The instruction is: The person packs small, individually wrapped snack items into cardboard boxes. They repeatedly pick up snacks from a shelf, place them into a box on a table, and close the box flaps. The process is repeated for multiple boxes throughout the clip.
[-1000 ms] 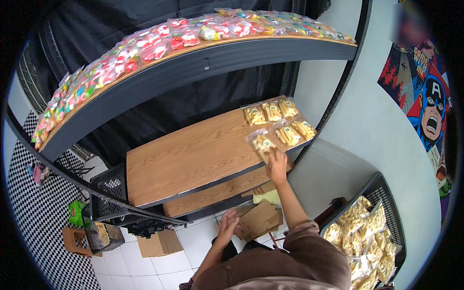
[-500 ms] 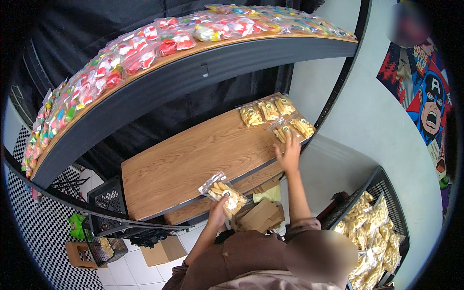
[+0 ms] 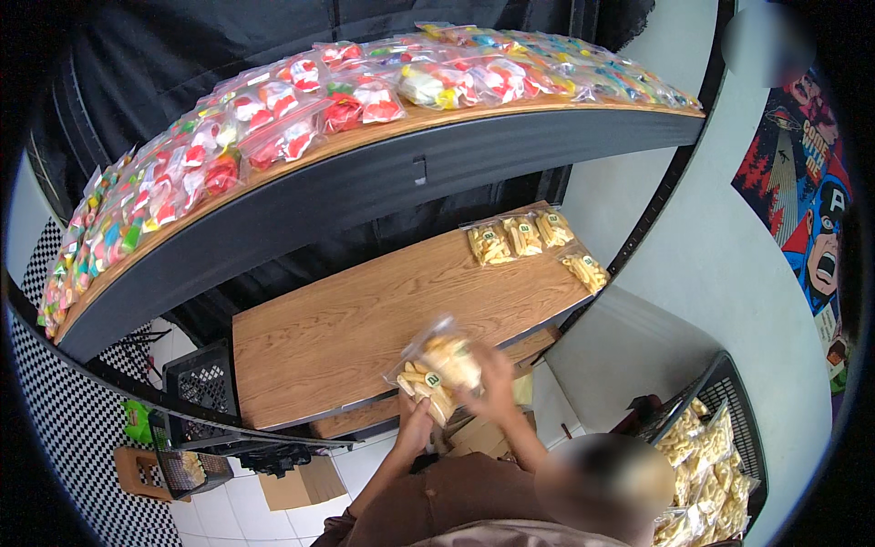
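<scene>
My left hand (image 3: 415, 428) grips a clear bag of pale yellow snack sticks (image 3: 421, 381) with a small dark round label, held just over the shelf's front edge. Close against it, a second bag of snack sticks (image 3: 450, 354) is in my right hand (image 3: 494, 390); both are smeared by motion. The two bags overlap, so part of the left one is hidden. On the far right end of the wooden shelf (image 3: 346, 342), three similar bags (image 3: 524, 235) lie in a row, and a single bag (image 3: 584, 269) lies in front of them.
A higher curved shelf (image 3: 365, 159) carries many bags of colourful sweets (image 3: 296, 96). At my right stands a black crate (image 3: 743, 424) full of snack bags (image 3: 706, 465). Cardboard boxes (image 3: 305, 483) and black baskets (image 3: 200, 387) are on the floor below and left.
My right hand has taken the front bag off the shelf's right end and brought it left and nearer, against the bag in my left hand. The view has shifted slightly.
</scene>
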`<state>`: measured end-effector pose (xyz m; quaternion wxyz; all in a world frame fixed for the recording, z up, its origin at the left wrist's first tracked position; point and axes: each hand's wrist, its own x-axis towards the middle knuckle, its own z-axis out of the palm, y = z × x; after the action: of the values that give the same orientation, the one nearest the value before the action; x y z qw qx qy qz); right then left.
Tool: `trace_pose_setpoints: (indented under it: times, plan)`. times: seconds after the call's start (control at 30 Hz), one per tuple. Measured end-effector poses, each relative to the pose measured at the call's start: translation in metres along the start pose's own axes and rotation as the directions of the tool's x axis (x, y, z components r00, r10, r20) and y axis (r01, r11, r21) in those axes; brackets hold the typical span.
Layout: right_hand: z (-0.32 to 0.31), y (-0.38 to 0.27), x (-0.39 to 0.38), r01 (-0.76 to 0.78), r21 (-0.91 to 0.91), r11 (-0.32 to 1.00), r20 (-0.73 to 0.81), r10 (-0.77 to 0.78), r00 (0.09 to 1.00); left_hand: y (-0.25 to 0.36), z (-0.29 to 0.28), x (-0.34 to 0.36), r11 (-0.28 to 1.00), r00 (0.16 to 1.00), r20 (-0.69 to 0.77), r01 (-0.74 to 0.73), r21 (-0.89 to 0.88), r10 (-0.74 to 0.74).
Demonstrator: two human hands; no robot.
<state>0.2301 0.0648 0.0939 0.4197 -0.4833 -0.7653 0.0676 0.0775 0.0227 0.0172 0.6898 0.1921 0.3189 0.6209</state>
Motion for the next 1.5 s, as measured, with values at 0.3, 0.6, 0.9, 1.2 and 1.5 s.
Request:
trace_pose_setpoints:
  times: [0.3,0.6,0.9,1.2,1.5]
  plan:
    - [0.01,0.048,0.084,0.063,0.168,0.984,0.091,-0.08,0.993,0.039,-0.045,-0.027,0.999,0.998,-0.047,-0.039,0.019,0.04]
    - [0.017,0.165,0.171,-0.187,-0.555,0.811,0.223,0.361,0.906,0.043,-0.083,-0.078,0.997,0.985,-0.157,-0.071,-0.003,0.069]
    - [0.055,0.039,0.035,0.257,-0.266,0.929,0.368,-0.148,0.918,0.048,-0.066,-0.06,0.96,0.989,0.065,-0.108,-0.26,0.129]
    - [0.046,-0.028,0.013,0.335,0.112,0.935,0.557,-0.339,0.759,0.064,-0.058,-0.042,0.968,0.98,0.179,-0.042,-0.248,0.088]
    - [0.049,-0.015,0.011,0.341,-0.226,0.912,0.312,-0.264,0.913,0.054,-0.09,-0.048,0.964,0.989,0.146,0.049,-0.263,-0.011]
